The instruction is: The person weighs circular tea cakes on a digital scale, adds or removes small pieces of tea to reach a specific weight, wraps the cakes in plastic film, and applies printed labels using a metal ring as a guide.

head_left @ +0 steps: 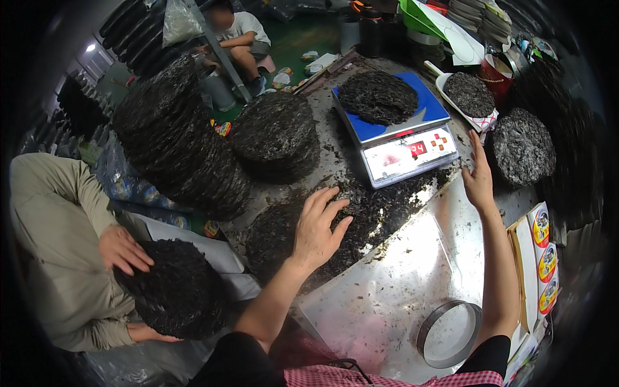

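Note:
My left hand (319, 230) is spread, palm down, above loose dark dried seaweed flakes (372, 217) on the metal table; its fingers hold nothing. My right hand (478, 179), also empty with fingers apart, is just right of a digital scale (411, 152). On the scale's blue plate lies a round cake of dried seaweed (378, 96). A white scoop (442, 84) holding a smaller round seaweed cake (469, 94) is beyond my right hand. Another round stack of seaweed (523, 147) stands to its right. A metal ring (449, 334) rests on the plastic sheet near my body.
Tall seaweed stacks (169, 135) and a shorter stack (275, 135) stand at the left. A co-worker's hands (125, 249) hold a round seaweed bundle (176, 290) at lower left. Another person (242, 36) sits behind. Round stickers (546, 261) lie at right, and a red bucket (498, 72) stands farther back.

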Motion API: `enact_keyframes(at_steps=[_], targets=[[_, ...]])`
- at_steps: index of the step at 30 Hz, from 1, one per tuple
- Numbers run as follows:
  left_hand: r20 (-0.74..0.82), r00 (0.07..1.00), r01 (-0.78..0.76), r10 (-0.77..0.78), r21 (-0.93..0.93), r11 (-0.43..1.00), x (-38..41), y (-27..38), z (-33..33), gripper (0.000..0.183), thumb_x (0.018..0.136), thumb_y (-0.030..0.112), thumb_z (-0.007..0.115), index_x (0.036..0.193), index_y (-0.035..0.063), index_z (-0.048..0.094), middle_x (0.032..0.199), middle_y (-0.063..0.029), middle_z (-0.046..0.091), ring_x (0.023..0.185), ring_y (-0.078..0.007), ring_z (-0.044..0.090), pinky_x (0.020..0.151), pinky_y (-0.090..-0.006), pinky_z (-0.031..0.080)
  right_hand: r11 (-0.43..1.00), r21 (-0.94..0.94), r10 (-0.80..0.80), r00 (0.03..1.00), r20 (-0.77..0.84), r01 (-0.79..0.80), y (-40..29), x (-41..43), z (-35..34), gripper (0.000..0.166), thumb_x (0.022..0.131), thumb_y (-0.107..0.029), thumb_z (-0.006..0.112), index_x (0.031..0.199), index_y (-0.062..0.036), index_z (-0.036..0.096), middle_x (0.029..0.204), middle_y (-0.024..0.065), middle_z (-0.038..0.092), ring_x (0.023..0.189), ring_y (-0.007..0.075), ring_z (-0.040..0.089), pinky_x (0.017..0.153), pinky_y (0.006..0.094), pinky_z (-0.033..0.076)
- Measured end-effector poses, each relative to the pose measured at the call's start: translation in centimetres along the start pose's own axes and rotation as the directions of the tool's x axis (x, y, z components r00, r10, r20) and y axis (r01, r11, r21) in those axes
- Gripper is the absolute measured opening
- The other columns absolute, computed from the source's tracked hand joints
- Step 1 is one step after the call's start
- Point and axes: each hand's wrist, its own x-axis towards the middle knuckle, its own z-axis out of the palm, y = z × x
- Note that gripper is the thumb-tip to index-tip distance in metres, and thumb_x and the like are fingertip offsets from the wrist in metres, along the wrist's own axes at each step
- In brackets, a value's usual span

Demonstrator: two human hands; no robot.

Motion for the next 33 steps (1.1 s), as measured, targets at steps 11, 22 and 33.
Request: enact_keyframes(at_steps=[11, 22, 33], targets=[[0.253, 0.963, -0.138, 0.091, 0.175, 0.975, -5.5, -2.1, -2.4, 0.052, 0.081, 0.043, 0.071, 0.12, 0.0105, 0.064, 0.139, -0.0159, 0.047, 0.133, -0.0374, 0.036, 0.107, -0.0522, 0.032, 0.998, -0.008, -0.061, 0.997, 0.039, 0.061, 0.4, 0.5, 2.7, 0.079, 0.077, 0.009, 0.048, 0.15, -0.0132, 0.028, 0.147, 0.0187, 0.04, 0.133, 0.034, 0.043, 0.103, 0.0369, 0.042], [0.164, 0.986, -0.047, 0.026, 0.122, 0.991, -6.2, -1.8, -1.3, 0.051, 0.085, 0.03, 0.068, 0.129, 0.0068, 0.057, 0.144, -0.0158, 0.044, 0.135, -0.036, 0.037, 0.107, -0.0487, 0.032, 0.85, -0.526, 0.153, 0.964, 0.218, -0.016, 2.5, 0.5, 8.1, 0.078, 0.076, -0.014, 0.064, 0.142, 0.0049, 0.028, 0.142, 0.0349, 0.03, 0.137, 0.0457, 0.025, 0.114, 0.0525, 0.021], [0.322, 0.934, -0.259, 0.156, 0.306, 0.916, -14.6, -5.7, -2.1, 0.069, 0.078, 0.071, 0.054, 0.127, 0.0232, 0.058, 0.142, -0.0066, 0.047, 0.133, -0.0299, 0.04, 0.111, -0.0625, 0.016, 0.977, 0.058, -0.215, 0.931, 0.297, 0.207, -7.7, -0.1, 8.4, 0.051, 0.08, -0.008, 0.068, 0.129, -0.0079, 0.053, 0.146, 0.0125, 0.042, 0.112, 0.0332, 0.061, 0.096, 0.041, 0.05]])
